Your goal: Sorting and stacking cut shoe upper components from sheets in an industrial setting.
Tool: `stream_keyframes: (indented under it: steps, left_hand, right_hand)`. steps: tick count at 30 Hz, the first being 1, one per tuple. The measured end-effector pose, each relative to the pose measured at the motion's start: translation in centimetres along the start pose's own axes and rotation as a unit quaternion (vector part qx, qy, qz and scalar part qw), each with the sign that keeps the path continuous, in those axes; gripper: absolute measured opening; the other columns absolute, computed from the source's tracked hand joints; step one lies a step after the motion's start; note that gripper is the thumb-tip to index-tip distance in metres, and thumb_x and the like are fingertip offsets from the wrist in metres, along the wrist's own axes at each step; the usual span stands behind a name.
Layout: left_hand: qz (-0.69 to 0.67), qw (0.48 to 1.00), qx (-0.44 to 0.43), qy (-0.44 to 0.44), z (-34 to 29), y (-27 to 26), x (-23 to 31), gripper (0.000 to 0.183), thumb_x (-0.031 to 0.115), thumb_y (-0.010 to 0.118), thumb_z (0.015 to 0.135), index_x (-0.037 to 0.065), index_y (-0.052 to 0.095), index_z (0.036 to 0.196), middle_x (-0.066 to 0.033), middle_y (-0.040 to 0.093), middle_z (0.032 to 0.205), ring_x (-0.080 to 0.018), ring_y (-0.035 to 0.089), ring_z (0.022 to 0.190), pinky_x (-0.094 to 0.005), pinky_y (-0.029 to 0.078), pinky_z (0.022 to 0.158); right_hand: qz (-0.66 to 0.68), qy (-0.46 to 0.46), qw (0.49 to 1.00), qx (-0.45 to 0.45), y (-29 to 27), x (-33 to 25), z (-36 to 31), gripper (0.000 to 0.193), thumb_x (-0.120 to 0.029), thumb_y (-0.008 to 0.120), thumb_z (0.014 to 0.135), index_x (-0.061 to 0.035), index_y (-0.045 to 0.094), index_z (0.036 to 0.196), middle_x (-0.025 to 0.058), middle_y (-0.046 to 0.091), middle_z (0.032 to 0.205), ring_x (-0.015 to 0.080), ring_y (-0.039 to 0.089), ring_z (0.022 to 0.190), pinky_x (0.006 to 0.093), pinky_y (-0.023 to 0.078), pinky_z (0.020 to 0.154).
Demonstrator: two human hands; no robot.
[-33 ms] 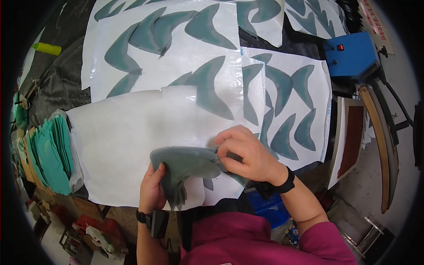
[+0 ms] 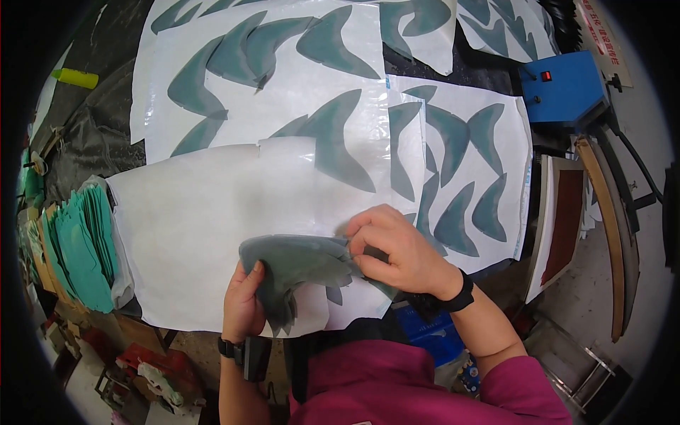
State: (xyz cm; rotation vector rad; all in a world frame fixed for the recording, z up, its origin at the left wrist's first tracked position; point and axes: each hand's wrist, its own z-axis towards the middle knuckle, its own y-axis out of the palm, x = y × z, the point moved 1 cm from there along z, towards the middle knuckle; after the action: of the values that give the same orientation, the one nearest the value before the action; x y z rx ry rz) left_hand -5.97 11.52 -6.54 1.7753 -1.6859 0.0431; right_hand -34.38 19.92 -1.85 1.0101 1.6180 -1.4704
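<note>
A stack of thin grey-green curved pieces hangs over the near part of the white sheets. My left hand is closed around its left end, thumb on top and fingers hidden beneath. At the other end my right hand is closed in a pinch by the fanned-out tips of the pieces. Its fingertips are partly hidden, so whether it has one piece or several does not show. Just beyond the hands, a similar curved piece lies flat on a white sheet.
More curved pieces lie spread on sheets farther off and to the right. A pile of bright green pieces stands at the left edge. A blue machine is at the far right, and a yellow-green tube at the far left.
Both hands and the stack are nearly still. The left end of the stack has shifted very slightly to the left.
</note>
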Motion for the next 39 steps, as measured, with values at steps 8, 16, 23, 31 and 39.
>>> stream_keyframes:
  steps: [8,16,23,31,39]
  left_hand:
    - [0.164,0.983,0.008,0.083,-2.2,-0.5,1.9,0.033,0.014,0.054,0.107,0.002,0.055,0.138,-0.0102,0.066,0.126,-0.0199,0.064,0.114,-0.0355,0.053,0.099]
    - [0.009,0.972,0.158,0.176,-8.2,-10.8,1.7,0.039,0.016,0.052,0.109,0.001,0.048,0.145,-0.0141,0.061,0.136,-0.0270,0.062,0.121,-0.0406,0.051,0.105]
    - [-0.030,0.954,0.261,0.147,-11.5,-17.4,-1.3,0.041,0.018,0.050,0.110,0.001,0.047,0.146,-0.0168,0.060,0.140,-0.0302,0.061,0.125,-0.0447,0.050,0.106]
    - [-0.031,0.977,0.183,0.102,-9.6,-16.2,-1.6,0.043,0.022,0.055,0.107,-0.001,0.050,0.143,-0.0137,0.060,0.139,-0.0300,0.061,0.123,-0.0445,0.049,0.106]
    - [-0.097,0.964,0.212,0.124,-12.3,-24.7,-1.6,0.050,0.028,0.060,0.105,-0.001,0.051,0.144,-0.0143,0.060,0.144,-0.0307,0.058,0.131,-0.0463,0.042,0.116]
  right_hand:
    - [0.433,0.252,0.839,-0.214,1.3,0.6,-2.8,0.009,-0.010,0.064,0.096,-0.0013,0.063,0.092,0.0029,0.062,0.105,0.0137,0.056,0.105,0.0313,0.045,0.093]
    - [0.026,0.296,0.929,0.220,-4.0,7.1,0.8,0.039,-0.025,0.070,0.092,-0.0018,0.062,0.122,0.0067,0.066,0.098,0.0160,0.063,0.093,0.0301,0.050,0.082]
    - [0.098,0.342,0.916,0.188,-2.8,7.0,5.0,0.050,-0.028,0.071,0.092,0.0030,0.059,0.129,0.0093,0.068,0.099,0.0194,0.067,0.094,0.0325,0.052,0.085]
    - [0.228,0.336,0.906,0.120,-1.7,8.6,7.8,0.043,-0.029,0.066,0.098,0.0016,0.065,0.129,0.0101,0.073,0.111,0.0165,0.068,0.098,0.0320,0.053,0.084]
    - [0.307,0.299,0.856,0.289,-8.3,10.4,0.2,0.039,-0.028,0.064,0.103,0.0006,0.065,0.129,0.0061,0.071,0.115,0.0144,0.067,0.100,0.0297,0.053,0.088]
